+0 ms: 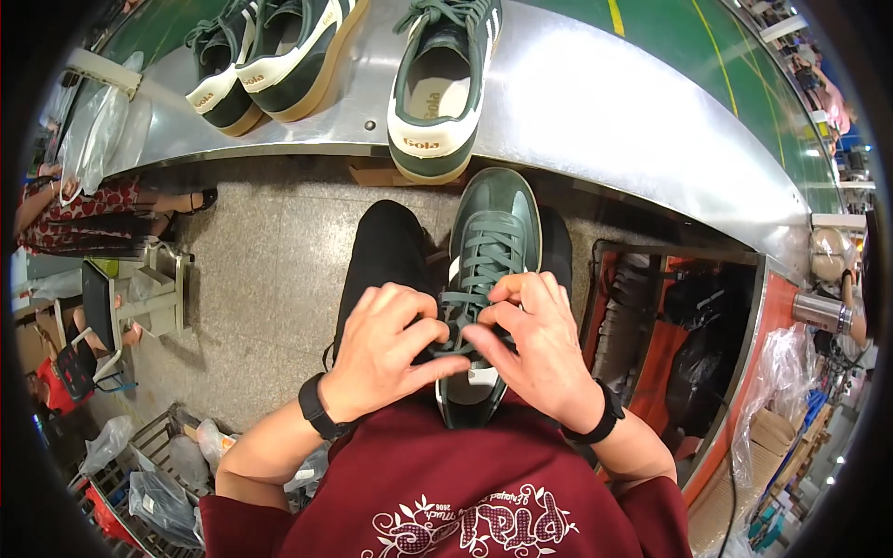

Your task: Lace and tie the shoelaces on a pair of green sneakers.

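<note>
In the head view, a dark green leather sneaker with matching green laces and a white tongue tab (488, 279) lies lengthwise on the person's lap, toe pointing away toward the bench, which keeps the lacing straight under both hands. The left hand (391, 349) has its fingers curled in, thumb and forefinger pinched on the lace ends near the top eyelets; the right hand (535, 349) mirrors it, fingertips closed on the lace from the other side, so the two hands nearly touch over the tongue (each wrist carries a black band). Ahead, a curved brushed-steel bench (595, 102) holds a finished green sneaker with a cream heel and gum sole (445, 84), its heel hanging over the edge, and a pair of similar shoes (260, 56) further left. Speckled grey floor tiles (270, 270) show below.
</note>
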### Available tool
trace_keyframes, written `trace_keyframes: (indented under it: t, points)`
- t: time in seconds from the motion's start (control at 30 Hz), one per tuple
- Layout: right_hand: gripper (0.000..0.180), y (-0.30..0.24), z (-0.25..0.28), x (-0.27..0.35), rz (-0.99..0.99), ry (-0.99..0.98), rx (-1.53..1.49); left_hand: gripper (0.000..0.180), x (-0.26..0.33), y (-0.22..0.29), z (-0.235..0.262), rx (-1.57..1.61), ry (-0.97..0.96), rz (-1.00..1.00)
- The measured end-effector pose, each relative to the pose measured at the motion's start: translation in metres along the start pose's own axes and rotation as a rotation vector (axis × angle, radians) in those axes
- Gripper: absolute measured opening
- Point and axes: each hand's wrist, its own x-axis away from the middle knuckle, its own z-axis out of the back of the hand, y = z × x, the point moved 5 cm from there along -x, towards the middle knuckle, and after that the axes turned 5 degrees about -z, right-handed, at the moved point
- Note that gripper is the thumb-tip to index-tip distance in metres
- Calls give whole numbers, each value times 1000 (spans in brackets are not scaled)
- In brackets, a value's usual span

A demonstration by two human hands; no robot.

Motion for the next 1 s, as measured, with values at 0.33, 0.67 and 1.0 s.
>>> trace_keyframes:
  t: [0.33,0.67,1.0]
  points:
    - [17,38,30,24,-245,-320,-851,26,15,-21,0,1289,-141,333]
    - [14,30,22,23,-261,-284,-340,22,1,-7,9,568,-268,186]
    - [16,37,37,16,-153,207,-18,15,11,-29,13,413,-213,223]
